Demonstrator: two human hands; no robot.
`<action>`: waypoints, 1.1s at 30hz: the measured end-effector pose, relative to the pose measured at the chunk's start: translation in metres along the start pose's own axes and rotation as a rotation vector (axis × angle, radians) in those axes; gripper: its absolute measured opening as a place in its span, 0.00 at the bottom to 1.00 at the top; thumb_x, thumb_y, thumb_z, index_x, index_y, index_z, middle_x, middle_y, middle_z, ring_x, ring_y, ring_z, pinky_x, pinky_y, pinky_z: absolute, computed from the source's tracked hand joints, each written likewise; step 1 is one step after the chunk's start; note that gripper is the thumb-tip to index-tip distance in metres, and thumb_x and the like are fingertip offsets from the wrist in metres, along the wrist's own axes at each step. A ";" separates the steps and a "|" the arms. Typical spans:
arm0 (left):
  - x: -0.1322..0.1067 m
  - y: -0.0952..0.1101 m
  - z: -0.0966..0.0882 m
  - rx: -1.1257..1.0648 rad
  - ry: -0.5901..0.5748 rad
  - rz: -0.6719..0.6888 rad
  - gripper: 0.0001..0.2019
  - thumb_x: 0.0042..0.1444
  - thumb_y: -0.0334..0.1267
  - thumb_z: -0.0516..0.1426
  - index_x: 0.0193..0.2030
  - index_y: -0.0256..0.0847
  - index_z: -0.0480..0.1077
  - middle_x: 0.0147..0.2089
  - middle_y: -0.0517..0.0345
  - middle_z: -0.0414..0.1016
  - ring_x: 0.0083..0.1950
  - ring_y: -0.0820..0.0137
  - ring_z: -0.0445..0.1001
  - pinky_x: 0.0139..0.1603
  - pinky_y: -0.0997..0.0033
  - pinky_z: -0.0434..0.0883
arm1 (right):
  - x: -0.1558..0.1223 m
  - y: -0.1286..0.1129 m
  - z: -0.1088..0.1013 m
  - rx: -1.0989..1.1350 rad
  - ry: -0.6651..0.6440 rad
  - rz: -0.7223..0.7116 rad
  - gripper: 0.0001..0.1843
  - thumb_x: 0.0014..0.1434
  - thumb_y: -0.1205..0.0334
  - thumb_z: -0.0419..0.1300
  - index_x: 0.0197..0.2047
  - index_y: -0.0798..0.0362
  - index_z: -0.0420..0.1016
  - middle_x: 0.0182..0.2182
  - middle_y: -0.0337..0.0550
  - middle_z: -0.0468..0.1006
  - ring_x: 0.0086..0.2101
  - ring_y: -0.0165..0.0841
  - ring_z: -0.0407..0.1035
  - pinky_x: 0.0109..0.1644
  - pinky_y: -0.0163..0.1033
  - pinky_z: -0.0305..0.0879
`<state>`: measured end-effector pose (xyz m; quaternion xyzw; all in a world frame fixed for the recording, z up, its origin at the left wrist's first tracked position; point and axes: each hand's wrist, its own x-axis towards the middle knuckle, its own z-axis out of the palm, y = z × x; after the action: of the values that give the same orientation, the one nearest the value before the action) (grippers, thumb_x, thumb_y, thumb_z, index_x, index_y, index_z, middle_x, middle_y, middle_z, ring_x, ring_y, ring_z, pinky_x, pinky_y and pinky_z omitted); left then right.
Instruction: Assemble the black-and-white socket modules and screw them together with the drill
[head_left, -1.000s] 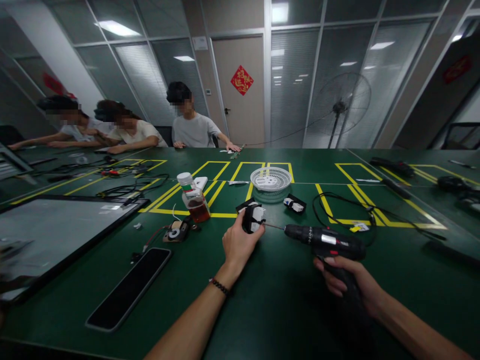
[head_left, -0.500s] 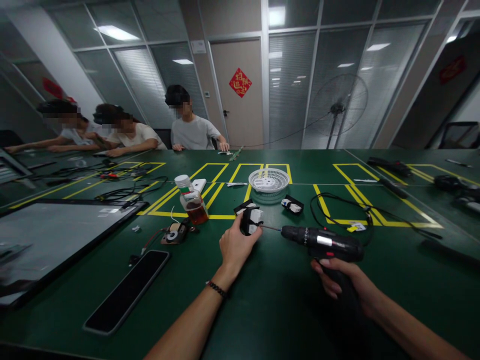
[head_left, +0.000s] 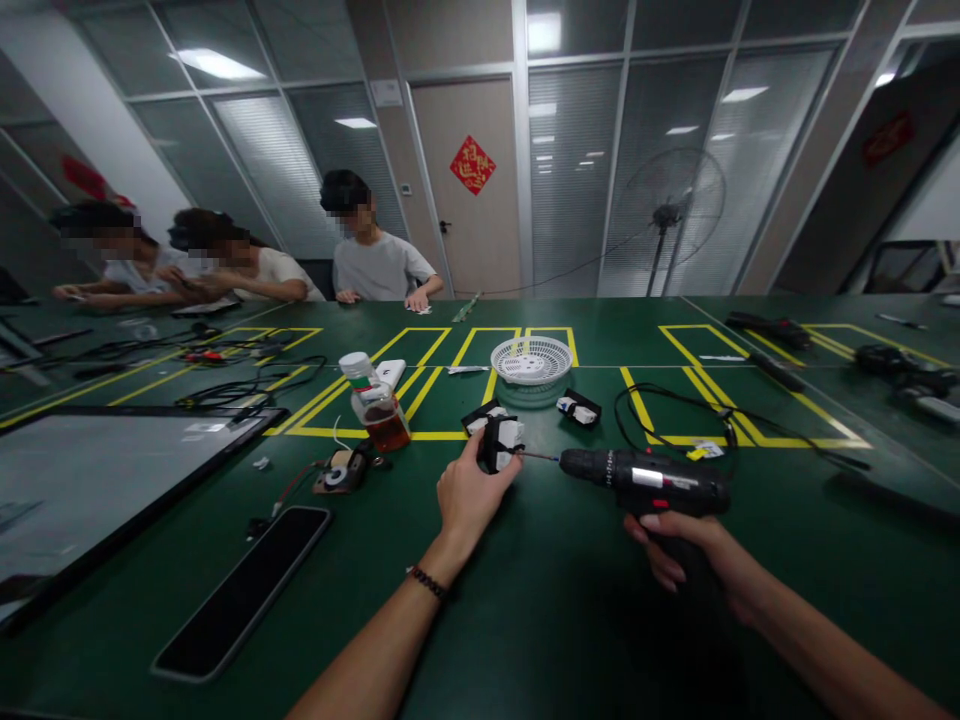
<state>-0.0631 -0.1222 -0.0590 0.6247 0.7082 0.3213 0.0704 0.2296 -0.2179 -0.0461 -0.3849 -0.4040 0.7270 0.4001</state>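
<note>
My left hand [head_left: 472, 488] grips a small black-and-white block-like part [head_left: 508, 436], with thumb and fingers on its sides. My right hand [head_left: 686, 550] is wrapped around the handle of a black cordless drill [head_left: 645, 480], held level and pointing left. The drill's long thin bit [head_left: 541, 456] reaches the right side of the held part; whether it sits in a screw is too small to tell. Behind my left hand lies a similar black-and-white part [head_left: 484, 414], partly hidden. Another such part [head_left: 579, 408] rests farther right.
A white plastic basket [head_left: 531, 362] stands beyond my hands. To the left are a bottle of brown liquid [head_left: 381, 410], a small speaker-like device [head_left: 341, 470], a phone [head_left: 247, 590] and a large flat panel [head_left: 120, 490]. Black cable [head_left: 622, 410] loops right. Several people sit across the table.
The view has shifted slightly, moving the table things a little left. Across the table, a person's hand has drawn back from the green strip. My grip and the drill look the same.
</note>
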 end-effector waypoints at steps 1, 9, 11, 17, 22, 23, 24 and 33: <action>0.000 0.000 0.000 -0.008 0.000 -0.001 0.36 0.51 0.63 0.57 0.65 0.51 0.62 0.52 0.51 0.78 0.50 0.56 0.76 0.44 0.65 0.69 | 0.000 -0.001 0.000 -0.006 0.005 -0.004 0.14 0.64 0.57 0.56 0.38 0.61 0.75 0.16 0.35 0.63 0.19 0.27 0.58 0.26 0.35 0.60; -0.001 0.010 -0.006 -0.069 -0.101 -0.056 0.34 0.49 0.56 0.62 0.62 0.47 0.66 0.51 0.49 0.78 0.52 0.54 0.75 0.49 0.62 0.69 | -0.003 -0.007 -0.002 -0.084 0.029 0.012 0.14 0.61 0.55 0.59 0.35 0.59 0.75 0.16 0.36 0.65 0.19 0.29 0.60 0.26 0.35 0.61; -0.001 0.013 -0.009 -0.080 -0.119 -0.065 0.34 0.49 0.54 0.63 0.62 0.46 0.66 0.51 0.49 0.78 0.53 0.54 0.75 0.50 0.61 0.69 | -0.004 -0.007 -0.003 -0.109 0.042 0.006 0.14 0.60 0.54 0.60 0.36 0.60 0.75 0.16 0.37 0.66 0.20 0.29 0.61 0.25 0.35 0.61; -0.002 0.015 -0.011 -0.081 -0.125 -0.059 0.33 0.49 0.55 0.62 0.61 0.45 0.67 0.51 0.50 0.78 0.52 0.55 0.75 0.49 0.63 0.69 | -0.002 -0.006 -0.006 -0.130 0.045 -0.014 0.14 0.61 0.55 0.60 0.36 0.61 0.76 0.16 0.37 0.66 0.19 0.28 0.59 0.25 0.35 0.62; -0.002 0.009 -0.006 -0.054 -0.125 -0.018 0.33 0.50 0.58 0.60 0.61 0.46 0.67 0.51 0.49 0.78 0.50 0.56 0.76 0.46 0.64 0.69 | -0.003 -0.010 -0.004 -0.124 0.042 0.009 0.14 0.60 0.54 0.61 0.36 0.60 0.76 0.17 0.37 0.66 0.19 0.28 0.59 0.24 0.35 0.61; -0.001 0.007 -0.005 -0.050 -0.122 -0.003 0.34 0.51 0.59 0.59 0.61 0.46 0.67 0.51 0.49 0.78 0.49 0.56 0.76 0.45 0.64 0.69 | -0.004 -0.011 -0.004 -0.132 0.045 0.008 0.14 0.60 0.54 0.61 0.36 0.60 0.76 0.17 0.37 0.67 0.19 0.28 0.60 0.25 0.35 0.61; -0.001 0.006 -0.005 -0.046 -0.119 0.010 0.34 0.51 0.60 0.59 0.61 0.45 0.66 0.51 0.48 0.78 0.49 0.56 0.76 0.45 0.64 0.69 | -0.005 -0.012 -0.003 -0.139 0.050 0.007 0.14 0.60 0.55 0.61 0.36 0.60 0.76 0.17 0.37 0.67 0.19 0.28 0.60 0.25 0.35 0.61; -0.001 0.005 -0.004 -0.018 -0.108 0.013 0.34 0.51 0.61 0.58 0.61 0.46 0.67 0.50 0.49 0.79 0.49 0.56 0.76 0.45 0.65 0.69 | -0.003 -0.008 -0.006 -0.135 0.032 -0.001 0.13 0.61 0.56 0.59 0.36 0.59 0.75 0.16 0.36 0.66 0.19 0.28 0.59 0.25 0.35 0.61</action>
<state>-0.0608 -0.1246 -0.0538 0.6450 0.6965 0.2937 0.1121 0.2385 -0.2155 -0.0408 -0.4223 -0.4460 0.6916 0.3800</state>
